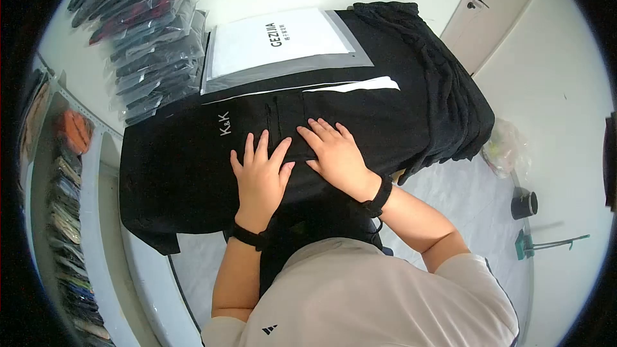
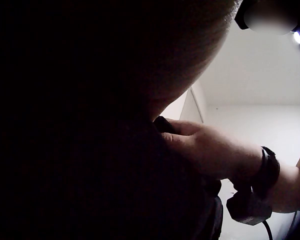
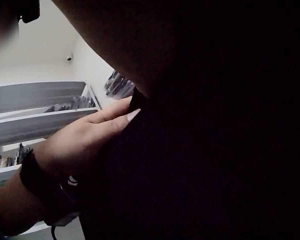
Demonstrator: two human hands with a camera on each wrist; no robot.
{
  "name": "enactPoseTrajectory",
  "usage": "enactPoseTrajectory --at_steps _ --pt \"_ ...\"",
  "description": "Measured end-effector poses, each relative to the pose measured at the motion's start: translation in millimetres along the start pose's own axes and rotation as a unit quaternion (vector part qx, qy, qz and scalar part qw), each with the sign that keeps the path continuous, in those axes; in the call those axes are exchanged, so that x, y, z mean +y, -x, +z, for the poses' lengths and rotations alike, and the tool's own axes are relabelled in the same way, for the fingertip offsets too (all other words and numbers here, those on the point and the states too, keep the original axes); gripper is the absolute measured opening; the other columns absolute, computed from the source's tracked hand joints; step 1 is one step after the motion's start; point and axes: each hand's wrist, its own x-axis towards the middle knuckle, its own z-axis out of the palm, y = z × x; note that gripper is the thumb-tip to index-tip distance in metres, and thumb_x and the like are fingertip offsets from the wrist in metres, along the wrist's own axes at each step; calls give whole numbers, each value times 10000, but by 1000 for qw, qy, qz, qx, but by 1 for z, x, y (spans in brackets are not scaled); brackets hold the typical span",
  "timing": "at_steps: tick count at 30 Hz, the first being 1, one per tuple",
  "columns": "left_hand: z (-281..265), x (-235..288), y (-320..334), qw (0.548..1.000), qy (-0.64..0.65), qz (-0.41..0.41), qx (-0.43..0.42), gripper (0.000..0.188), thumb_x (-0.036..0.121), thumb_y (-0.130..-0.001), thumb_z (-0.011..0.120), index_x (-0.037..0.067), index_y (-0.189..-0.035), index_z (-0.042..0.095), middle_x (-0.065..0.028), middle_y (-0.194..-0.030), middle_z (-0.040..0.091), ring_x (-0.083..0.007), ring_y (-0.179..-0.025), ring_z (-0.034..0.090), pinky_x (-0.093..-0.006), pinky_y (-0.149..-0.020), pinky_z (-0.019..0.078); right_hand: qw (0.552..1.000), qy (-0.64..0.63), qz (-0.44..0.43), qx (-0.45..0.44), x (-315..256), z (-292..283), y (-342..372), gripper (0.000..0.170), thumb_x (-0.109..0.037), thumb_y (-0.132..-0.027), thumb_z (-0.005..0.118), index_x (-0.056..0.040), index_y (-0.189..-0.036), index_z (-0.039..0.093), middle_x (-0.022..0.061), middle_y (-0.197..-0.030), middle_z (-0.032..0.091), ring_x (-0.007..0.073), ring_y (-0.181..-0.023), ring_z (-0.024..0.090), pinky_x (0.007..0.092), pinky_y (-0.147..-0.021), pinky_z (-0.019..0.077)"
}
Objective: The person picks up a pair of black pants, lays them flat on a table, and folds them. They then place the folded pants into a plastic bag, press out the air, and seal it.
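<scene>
A black garment (image 1: 289, 106) with pale "K&K" lettering lies spread on the black-covered table (image 1: 160, 199). My left hand (image 1: 259, 177) rests on it with fingers spread, below the lettering. To its right, my right hand (image 1: 337, 157) lies flat on the same cloth, fingers straight and angled toward the left. Creases run through the fabric just beyond the fingertips. Dark cloth fills much of both wrist views; the left one shows my right hand (image 2: 210, 150) from the side, the right one my left hand (image 3: 85, 140).
Beyond the garment lie a white strip (image 1: 353, 86) and clear plastic bags (image 1: 283, 42) printed "GEZIJIA". Bagged clothes (image 1: 154, 45) are stacked at the back left. Bunched black fabric (image 1: 450, 90) covers the right end. Shelves (image 1: 71, 218) stand left; a bin (image 1: 524, 204) is on the floor right.
</scene>
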Motion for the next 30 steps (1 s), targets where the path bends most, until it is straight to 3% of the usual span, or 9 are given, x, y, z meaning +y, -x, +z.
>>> enactPoseTrajectory --at_steps 5,7,9,11,13,19,21,25,30 --pt "-5 5 -3 999 30 -29 -12 518 302 -867 575 133 -1342 456 -167 -1365 442 -384 -1291 354 -642 -1006 242 1000 -16 0 19 12 -2 -8 526 -118 -750 673 -62 -1244 500 169 -1263 534 311 -1225 467 410 -990 389" --pt "-4 3 -3 999 26 -29 2 572 339 -847 602 86 -1338 454 -158 -1335 476 -373 -1277 381 -637 -992 268 949 -280 147 -9 32 -41 -17 363 -94 -799 596 -11 -1149 543 190 -1138 601 288 -1123 551 369 -902 443" --pt "-1 0 -2 1000 -10 -13 -6 570 347 -845 602 73 -1325 465 -153 -1335 474 -365 -1279 380 -629 -995 275 937 -241 250 34 62 -91 -19 319 -162 -858 575 52 -1095 559 234 -1030 631 316 -1012 612 319 -807 494" --pt "-2 1 -2 999 -49 -8 -23 553 349 -847 598 83 -1316 479 -144 -1347 462 -354 -1285 373 -619 -1001 283 835 -368 384 139 76 -150 -14 336 -226 -898 567 47 -1095 570 184 -1055 642 259 -975 622 326 -790 500" --pt "-4 4 -4 997 -68 -22 -42 545 346 -838 614 85 -1301 491 -135 -1359 446 -341 -1294 363 -610 -1005 290 703 -591 320 231 161 -157 9 374 -263 -909 576 31 -1139 566 139 -1081 642 235 -953 621 351 -830 500" --pt "-4 7 -5 996 -78 -18 -49 560 305 -841 622 101 -1330 444 -118 -1388 406 -339 -1308 345 -605 -1015 286 517 -637 433 373 323 -139 117 338 -213 -920 547 -4 -1186 551 131 -1183 601 290 -1059 583 421 -926 473" --pt "-2 6 -4 995 -72 -25 -65 550 292 -862 594 104 -1349 421 -124 -1412 381 -348 -1328 316 -612 -1037 247 522 -610 512 304 406 -101 181 315 -177 -926 518 -13 -1194 544 138 -1185 599 297 -1074 575 442 -953 457" --pt "-3 6 -6 993 -63 -36 -98 543 290 -881 564 102 -1365 405 -124 -1433 358 -339 -1353 275 -606 -1064 190 482 -635 478 369 376 -107 166 379 -234 -939 512 30 -1211 520 152 -1287 530 312 -1166 505 434 -1001 394" --pt "-8 5 -8 989 -45 -51 -130 535 252 -898 534 99 -1386 380 -132 -1450 333 -335 -1369 247 -559 -1095 171 552 -571 489 360 374 -134 139 347 -206 -969 460 59 -1189 505 165 -1159 586 285 -1023 579 405 -901 466"
